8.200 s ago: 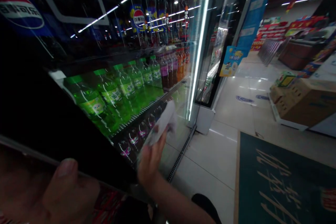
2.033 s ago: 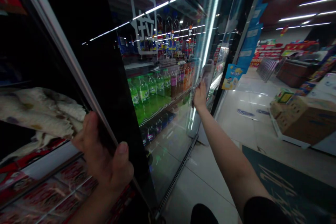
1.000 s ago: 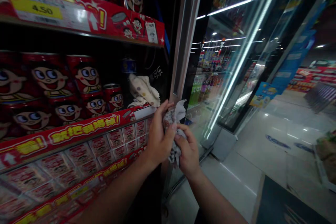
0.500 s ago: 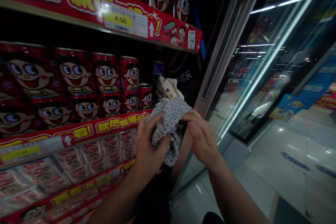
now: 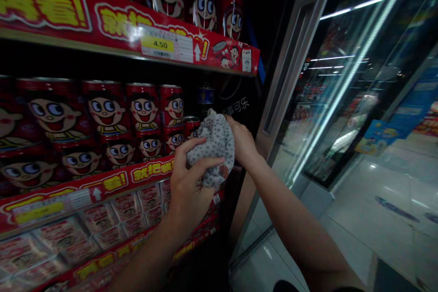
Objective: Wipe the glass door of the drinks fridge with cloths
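Note:
My left hand (image 5: pixel 190 182) is closed on a bunched grey spotted cloth (image 5: pixel 215 143), held up in front of the right end of the middle cooler shelf (image 5: pixel 102 182). My right hand (image 5: pixel 243 141) reaches in behind the cloth toward the back of that shelf. Its fingers are hidden by the cloth. A small pale bit of a second cloth (image 5: pixel 212 112) peeks above the spotted one. Red cans with a cartoon face (image 5: pixel 142 112) stand in rows just left of my hands.
An upper shelf strip carries a 4.50 price tag (image 5: pixel 160 44), with more red cans (image 5: pixel 201 7) above it. Small red packets (image 5: pixel 126 205) fill the lower shelf. The open glass door (image 5: pixel 297 68) with its recessed handle stands to the right, over shiny floor tiles (image 5: pixel 359 219).
The view turned from the glass door, which my right hand was wiping, to the shelves. Both hands bunched the spotted cloth. Now the left hand holds it alone and the right reaches behind it.

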The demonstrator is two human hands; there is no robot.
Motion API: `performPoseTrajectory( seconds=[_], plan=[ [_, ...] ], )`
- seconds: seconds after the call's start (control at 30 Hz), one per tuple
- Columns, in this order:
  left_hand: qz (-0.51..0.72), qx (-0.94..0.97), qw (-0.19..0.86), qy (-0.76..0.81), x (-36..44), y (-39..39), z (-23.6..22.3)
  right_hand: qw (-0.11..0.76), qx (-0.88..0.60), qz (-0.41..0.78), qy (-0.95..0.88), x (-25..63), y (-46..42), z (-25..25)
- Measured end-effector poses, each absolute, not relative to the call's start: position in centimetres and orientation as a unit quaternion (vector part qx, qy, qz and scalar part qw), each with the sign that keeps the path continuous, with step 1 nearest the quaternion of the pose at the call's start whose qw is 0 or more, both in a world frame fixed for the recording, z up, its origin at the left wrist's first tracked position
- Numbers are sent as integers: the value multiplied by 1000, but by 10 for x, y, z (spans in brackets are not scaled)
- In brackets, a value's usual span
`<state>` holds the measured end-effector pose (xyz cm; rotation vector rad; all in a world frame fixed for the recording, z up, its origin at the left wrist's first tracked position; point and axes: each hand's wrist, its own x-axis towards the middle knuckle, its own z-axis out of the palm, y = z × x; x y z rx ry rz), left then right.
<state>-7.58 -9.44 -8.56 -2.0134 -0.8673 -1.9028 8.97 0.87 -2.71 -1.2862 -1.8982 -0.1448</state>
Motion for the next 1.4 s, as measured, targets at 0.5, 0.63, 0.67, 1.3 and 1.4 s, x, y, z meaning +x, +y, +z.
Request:
performPoseTrajectory(
  seconds=[0.5,0.63,0.67,1.3,1.4],
  plan=[
    [-557,-721,135,-389,-27,-38,-46,810,-401,100,-416,207,-108,-77],
    [-459,-740,140,-471,-12,-26,-34,852,-393,105,-330,252,-116,-90],
    [-419,-750,140,-493,-9,-25,-30,855,-395,99,-321,261,-117,-93],
    [-590,-788,122,-124,53,9,-57,705,-269,-297,-585,233,-19,-90],
    [-606,-784,66,-117,70,30,-77,627,-214,-362,-656,224,-11,-72]
  ],
)
